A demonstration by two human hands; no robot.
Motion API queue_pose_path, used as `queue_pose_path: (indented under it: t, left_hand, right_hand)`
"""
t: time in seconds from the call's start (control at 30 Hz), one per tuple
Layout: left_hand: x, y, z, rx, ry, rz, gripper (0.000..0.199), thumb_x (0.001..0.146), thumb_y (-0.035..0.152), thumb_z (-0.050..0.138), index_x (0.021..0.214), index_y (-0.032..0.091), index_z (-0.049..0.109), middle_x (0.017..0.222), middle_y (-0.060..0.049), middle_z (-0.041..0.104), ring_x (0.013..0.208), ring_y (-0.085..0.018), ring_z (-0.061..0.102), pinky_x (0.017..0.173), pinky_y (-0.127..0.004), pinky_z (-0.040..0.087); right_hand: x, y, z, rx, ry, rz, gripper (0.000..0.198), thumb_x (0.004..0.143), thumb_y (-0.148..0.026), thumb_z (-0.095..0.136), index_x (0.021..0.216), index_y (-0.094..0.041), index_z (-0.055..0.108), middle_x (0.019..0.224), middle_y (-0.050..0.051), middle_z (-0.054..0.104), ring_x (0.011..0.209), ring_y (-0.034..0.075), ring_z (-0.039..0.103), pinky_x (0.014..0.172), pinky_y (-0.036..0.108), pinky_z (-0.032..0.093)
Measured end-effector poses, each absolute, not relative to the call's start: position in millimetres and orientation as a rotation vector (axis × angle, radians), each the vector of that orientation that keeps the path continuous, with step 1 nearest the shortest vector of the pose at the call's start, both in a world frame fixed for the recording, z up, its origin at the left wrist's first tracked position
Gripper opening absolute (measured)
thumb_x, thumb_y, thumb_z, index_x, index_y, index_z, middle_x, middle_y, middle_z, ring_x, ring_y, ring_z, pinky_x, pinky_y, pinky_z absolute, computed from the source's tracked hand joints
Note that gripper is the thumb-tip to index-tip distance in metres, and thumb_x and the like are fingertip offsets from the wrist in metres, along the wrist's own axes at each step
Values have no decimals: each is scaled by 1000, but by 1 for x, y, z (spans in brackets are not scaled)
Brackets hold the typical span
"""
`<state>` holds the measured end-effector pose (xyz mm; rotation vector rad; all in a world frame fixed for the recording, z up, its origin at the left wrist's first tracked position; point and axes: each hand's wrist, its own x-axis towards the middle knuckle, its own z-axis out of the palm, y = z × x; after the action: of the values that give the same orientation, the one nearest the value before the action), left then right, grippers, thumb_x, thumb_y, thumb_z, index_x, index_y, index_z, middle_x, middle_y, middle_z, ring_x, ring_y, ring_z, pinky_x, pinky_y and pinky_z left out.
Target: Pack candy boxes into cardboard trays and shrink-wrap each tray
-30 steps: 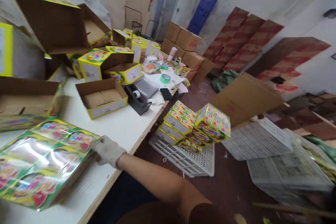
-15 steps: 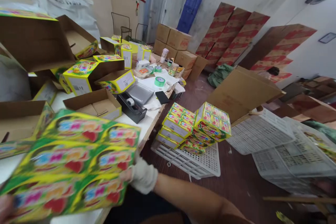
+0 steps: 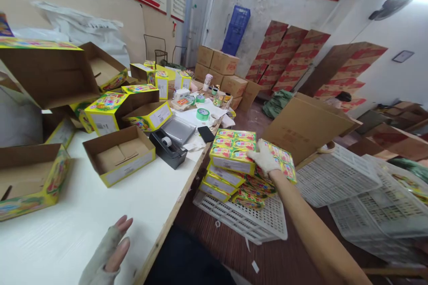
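Note:
My right hand, in a whitish fingerless glove, grips the right edge of a yellow-green display box printed with red fruit. The box lies on top of a stack of similar boxes, a little askew. Beside it, partly behind my hand, is another such box. The stack stands on an upturned-looking white plastic crate on the floor. Over the white table, my left hand, gloved too, is open with fingers apart and holds nothing. Nearest to it is an open cardboard box.
A black tape dispenser, a clear tray, a phone and green tape lie along the table. More open boxes stand at left. Beyond the stack are a large carton and white crates. Another person is farther back.
The display box has gone from in front of me, over the table, to the top of the stack on the right. My left hand has let go of it; my right hand has moved with it.

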<state>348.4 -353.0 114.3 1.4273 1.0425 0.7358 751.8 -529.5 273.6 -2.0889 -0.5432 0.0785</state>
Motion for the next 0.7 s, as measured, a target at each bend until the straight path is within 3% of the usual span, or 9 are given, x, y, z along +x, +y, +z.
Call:
queue_pose_path:
  t: [0.1, 0.2, 0.3, 0.37, 0.47, 0.57, 0.7]
  left_hand:
    - [330, -350, 94, 1441, 1127, 712, 61, 72, 71, 57, 109, 24, 67, 142, -7, 53, 135, -35, 44, 114, -51, 36]
    - [312, -361, 86, 1417, 1229, 704, 62, 71, 71, 56, 111, 25, 67, 142, -6, 53, 136, -34, 43, 118, -51, 30]
    - [292, -374, 80, 1326, 1313, 712, 62, 70, 70, 57, 111, 24, 67, 143, -5, 53, 138, -32, 42, 120, -49, 26]
    - [280, -381, 78, 1245, 1356, 710, 60, 71, 67, 59, 111, 23, 67, 141, -6, 55, 137, -31, 43, 120, -47, 27]
    - [268, -390, 80, 1114, 1403, 710, 57, 73, 61, 62, 112, 20, 67, 138, -7, 58, 137, -29, 44, 121, -45, 27]
    - [265, -399, 84, 984, 1387, 753, 56, 73, 55, 65, 115, 18, 66, 135, -8, 60, 135, -28, 47, 121, -43, 27]
    - [258, -415, 83, 829, 1337, 801, 55, 66, 52, 74, 109, 18, 69, 127, -9, 65, 127, -29, 54, 117, -43, 33]
  right_hand:
    - [749, -513, 261, -2566, -786, -195, 70, 79, -36, 59, 144, -14, 43, 152, 19, 33, 142, 40, 22, 114, 54, 24]
    - [742, -500, 242, -2929, -1200, -139, 59, 87, -40, 52, 143, -20, 47, 148, 18, 41, 138, 40, 30, 107, 57, 31]
    - [745, -493, 236, -2981, -1403, -58, 56, 89, -34, 48, 142, -19, 47, 141, 18, 50, 129, 35, 45, 101, 50, 39]
    - [746, -477, 241, -2915, -1506, -5, 51, 88, -32, 47, 135, -15, 55, 132, 19, 58, 121, 33, 54, 99, 46, 43]
    - [716, -423, 244, -2491, -1744, -51, 46, 88, -30, 44, 128, -15, 62, 131, 17, 60, 123, 29, 54, 106, 43, 41]
    - [647, -345, 231, -2032, -2022, 45, 45, 88, -25, 43, 128, -16, 61, 133, 13, 60, 127, 25, 53, 110, 40, 38]
    - [547, -254, 209, -1959, -2268, 295, 49, 85, -28, 53, 132, -13, 57, 134, 16, 60, 127, 26, 52, 107, 37, 39]
